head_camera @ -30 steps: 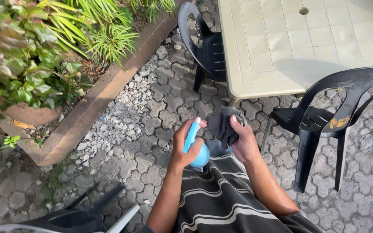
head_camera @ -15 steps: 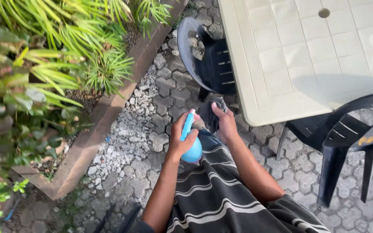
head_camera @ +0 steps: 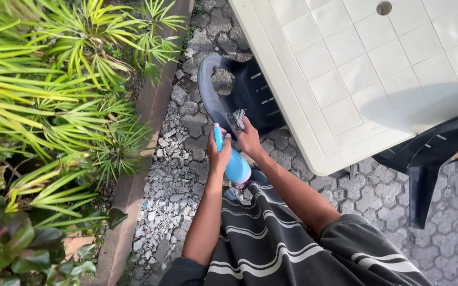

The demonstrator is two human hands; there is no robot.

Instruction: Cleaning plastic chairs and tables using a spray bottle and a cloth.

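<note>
My left hand grips a light blue spray bottle by its neck, nozzle pointing up and away from me. Just to its right, my right hand is closed on a dark grey cloth, of which only a frayed tuft sticks out above the fingers. Both hands are held in front of my striped dark shirt, right at the curved back of a black plastic chair that is pushed under a cream plastic table.
A second black plastic chair stands at the right beside the table. Green plants fill a brick-edged bed on the left. Interlocking grey pavers with loose gravel cover the ground.
I have moved forward and left toward the chair at the plant bed. The right hand has bunched the cloth, earlier spread over its fingers, into its fist. The bottle stays in my left hand.
</note>
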